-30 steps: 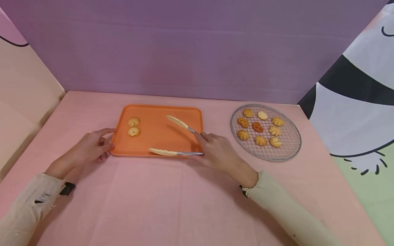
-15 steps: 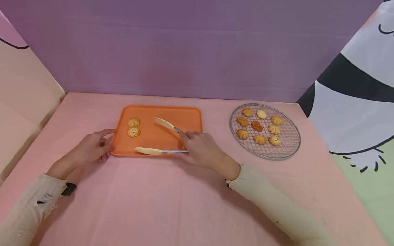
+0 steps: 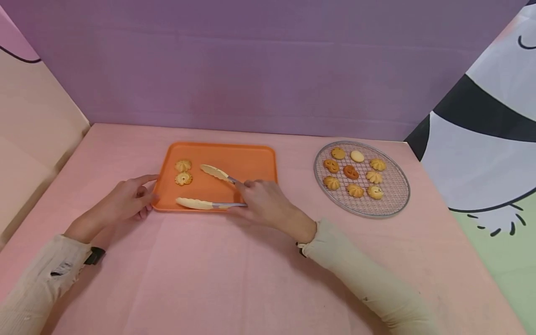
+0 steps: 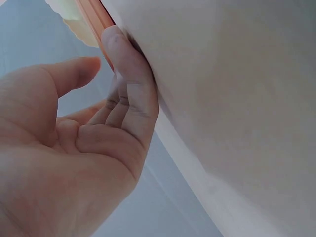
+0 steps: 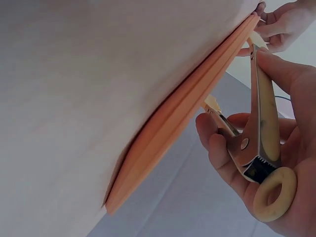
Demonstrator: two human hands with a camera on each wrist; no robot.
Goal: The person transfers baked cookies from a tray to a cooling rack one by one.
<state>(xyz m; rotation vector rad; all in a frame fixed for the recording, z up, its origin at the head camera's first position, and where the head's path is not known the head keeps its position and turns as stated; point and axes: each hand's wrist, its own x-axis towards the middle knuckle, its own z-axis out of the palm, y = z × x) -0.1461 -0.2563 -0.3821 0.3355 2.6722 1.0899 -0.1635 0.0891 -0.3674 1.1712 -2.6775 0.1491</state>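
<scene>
Over the orange tray (image 3: 251,160), right hand (image 3: 264,202) is gripping stiff, light tongs (image 3: 209,188) by their hinge; crumbly-looking cookies (image 3: 183,172) sitting nearby; left hand (image 3: 125,200) is resting relaxed against its edge

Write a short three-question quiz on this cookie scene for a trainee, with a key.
1. True or false: the tongs in the right hand stand open, pinching no cookie.
2. How many cookies lie on the orange tray?
A. two
B. five
C. nine
3. Fill in: the left hand touches the tray's ____ edge.

Key:
1. True. Both tong tips are spread apart over the tray with nothing between them.
2. A. Two lie on the tray; nine more cookies sit on the round wire rack.
3. Left. Its fingertips press against that rim.
</scene>
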